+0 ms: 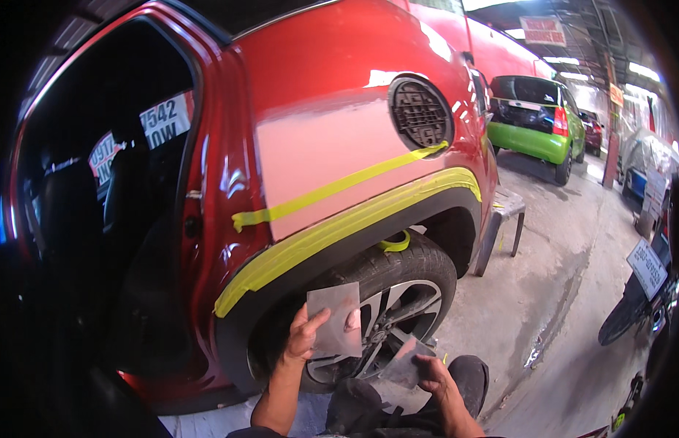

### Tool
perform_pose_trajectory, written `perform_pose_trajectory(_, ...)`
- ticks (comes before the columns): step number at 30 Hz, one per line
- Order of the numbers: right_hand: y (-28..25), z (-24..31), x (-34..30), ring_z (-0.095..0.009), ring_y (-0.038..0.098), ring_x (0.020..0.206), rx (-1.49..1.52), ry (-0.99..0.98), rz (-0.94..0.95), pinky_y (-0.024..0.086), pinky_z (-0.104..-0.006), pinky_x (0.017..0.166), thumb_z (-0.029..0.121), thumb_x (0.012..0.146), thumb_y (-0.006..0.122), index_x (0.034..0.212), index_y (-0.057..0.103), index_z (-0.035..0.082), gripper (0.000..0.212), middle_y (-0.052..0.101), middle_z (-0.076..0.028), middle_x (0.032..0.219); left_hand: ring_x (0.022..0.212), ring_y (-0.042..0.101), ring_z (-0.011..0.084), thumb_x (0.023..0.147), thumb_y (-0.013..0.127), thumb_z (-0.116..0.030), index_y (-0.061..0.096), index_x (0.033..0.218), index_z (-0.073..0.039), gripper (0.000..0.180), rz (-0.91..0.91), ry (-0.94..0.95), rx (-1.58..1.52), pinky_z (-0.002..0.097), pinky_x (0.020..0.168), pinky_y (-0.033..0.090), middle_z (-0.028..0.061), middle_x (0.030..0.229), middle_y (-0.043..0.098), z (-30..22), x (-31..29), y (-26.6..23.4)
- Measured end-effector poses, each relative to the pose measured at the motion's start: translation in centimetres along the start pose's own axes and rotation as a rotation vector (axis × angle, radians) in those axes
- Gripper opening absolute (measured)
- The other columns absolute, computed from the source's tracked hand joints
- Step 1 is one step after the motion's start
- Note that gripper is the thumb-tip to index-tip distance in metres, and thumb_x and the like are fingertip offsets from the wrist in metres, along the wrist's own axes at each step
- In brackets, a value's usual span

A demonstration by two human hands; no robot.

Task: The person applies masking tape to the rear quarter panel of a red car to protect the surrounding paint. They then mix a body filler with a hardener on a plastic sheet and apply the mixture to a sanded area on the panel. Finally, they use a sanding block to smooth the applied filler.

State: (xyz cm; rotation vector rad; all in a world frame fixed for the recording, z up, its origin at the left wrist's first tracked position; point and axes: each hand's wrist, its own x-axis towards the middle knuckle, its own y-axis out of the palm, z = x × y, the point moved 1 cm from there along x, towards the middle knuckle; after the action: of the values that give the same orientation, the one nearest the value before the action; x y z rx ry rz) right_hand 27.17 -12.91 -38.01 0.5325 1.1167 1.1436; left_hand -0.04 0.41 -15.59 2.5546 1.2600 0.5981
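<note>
My left hand (304,334) is closed on a thin, greyish translucent rectangular sheet (333,334), thumb on its face. A small pinkish patch shows near the sheet's right edge. Lower and to the right, my right hand (434,372) grips a smaller translucent sheet (403,367) by its right side. Both sheets are apart, in front of the car wheel (379,328). Above them, the red car's rear panel has a matte pink area (317,153). Yellow tape strip (339,185) crosses that area, and wider yellow tape (354,228) follows the wheel arch.
A yellow tape roll (394,242) rests on top of the tyre. A grey stool (504,208) stands behind the car. Farther back is a green car (533,120). At right, a motorcycle (635,306) stands on the concrete floor. The rear door opening (105,182) lies to the left.
</note>
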Motion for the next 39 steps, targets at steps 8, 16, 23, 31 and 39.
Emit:
perform_pose_trajectory(8, 14.0, 3.2, -9.1, -0.025, 0.058, 0.123, -1.194, -1.160, 0.097, 0.043, -0.0334, 0.102, -0.009, 0.088, 0.053, 0.136, 0.055, 0.000, 0.049, 0.063, -0.015, 0.130, 0.114, 0.060, 0.0170, 0.096, 0.061, -0.013, 0.056, 0.131, -0.004, 0.037, -0.305, 0.157, 0.005, 0.0321, 0.102, 0.044, 0.0075, 0.124, 0.065, 0.8, -0.3, 0.6)
perform_pose_trajectory(16, 22.3, 1.8, -13.0, -0.034, 0.053, 0.118, -2.128, -1.673, 0.233, 0.042, -0.0511, 0.100, 0.005, 0.067, 0.071, 0.131, 0.063, 0.019, 0.066, 0.058, -0.011, 0.129, 0.104, 0.061, 0.0146, 0.099, 0.060, -0.016, 0.057, 0.123, 0.001, 0.029, -0.311, 0.261, 0.159, 0.0309, 0.091, 0.049, 0.0095, 0.116, 0.066, 1.0, -2.3, 1.5)
perform_pose_trajectory(23, 21.9, -0.1, -10.5, -0.032, 0.053, 0.118, -2.186, -1.530, 0.334, 0.040, -0.0475, 0.098, 0.011, 0.074, 0.071, 0.133, 0.062, 0.019, 0.060, 0.058, -0.009, 0.128, 0.094, 0.066, 0.0196, 0.098, 0.061, -0.021, 0.060, 0.115, 0.004, 0.030, -0.361, 0.261, 0.331, 0.0340, 0.083, 0.052, 0.0149, 0.105, 0.070, 1.5, -4.3, 2.7)
perform_pose_trajectory(31, 17.0, -0.9, -9.6, -0.030, 0.063, 0.116, -1.632, -0.713, 0.323, 0.048, -0.0359, 0.099, -0.008, 0.087, 0.054, 0.130, 0.063, 0.006, 0.046, 0.067, -0.015, 0.123, 0.110, 0.062, 0.0183, 0.097, 0.058, -0.011, 0.055, 0.129, -0.003, 0.033, -0.399, 0.195, 0.383, 0.0339, 0.097, 0.049, 0.0097, 0.122, 0.064, 7.5, -5.2, -4.6)
perform_pose_trajectory(39, 31.7, 9.9, -15.0, -0.020, 0.061, 0.113, -1.216, -1.555, 0.145, 0.044, -0.0330, 0.101, -0.001, 0.092, 0.056, 0.134, 0.056, -0.003, 0.043, 0.066, -0.012, 0.121, 0.094, 0.068, 0.0186, 0.092, 0.069, -0.017, 0.041, 0.143, -0.006, 0.059, 0.063, -0.873, -0.370, 0.0356, 0.074, 0.059, 0.0088, 0.115, 0.065, 24.4, -11.9, -10.2)
